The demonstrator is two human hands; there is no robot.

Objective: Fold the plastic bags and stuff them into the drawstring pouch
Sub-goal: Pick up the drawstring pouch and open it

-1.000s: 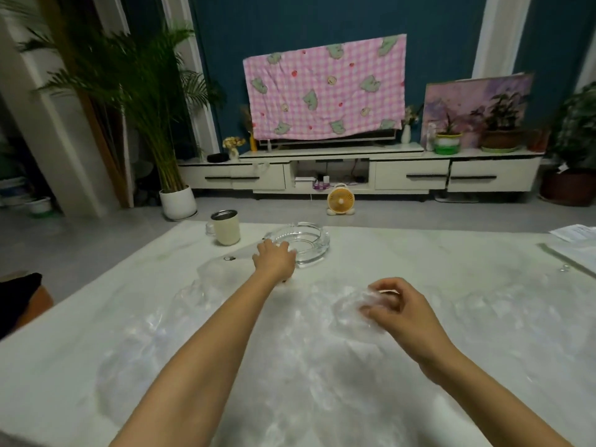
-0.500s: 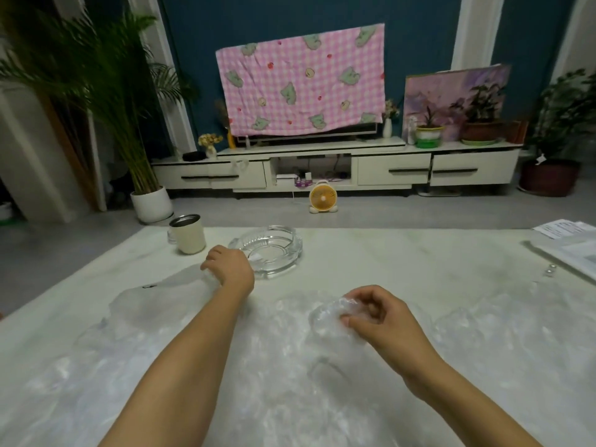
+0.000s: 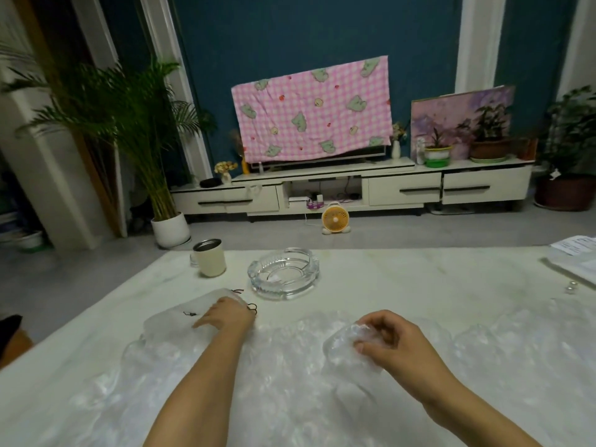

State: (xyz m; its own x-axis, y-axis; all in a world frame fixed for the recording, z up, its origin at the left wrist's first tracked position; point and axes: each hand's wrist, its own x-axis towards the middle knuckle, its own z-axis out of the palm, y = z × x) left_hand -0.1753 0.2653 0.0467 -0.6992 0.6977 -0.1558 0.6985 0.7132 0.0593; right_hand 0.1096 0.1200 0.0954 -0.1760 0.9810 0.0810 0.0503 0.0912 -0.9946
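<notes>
Left forearm (image 3: 200,382) bare, reaches forward and slightly right from lower edge of view. Left hand (image 3: 227,314) palm down, resting on drawstring pouch (image 3: 174,321); fingers (image 3: 201,323) stretched out to left, fairly straight, blurred. Right forearm (image 3: 467,411) bare, enters from lower right, angled toward centre. Right hand (image 3: 392,341) raised a little, back of hand up, wrist bent inward; curled fingers and thumb pinch bunched plastic bag (image 3: 342,346). Hands well apart, left farther forward than right.
</notes>
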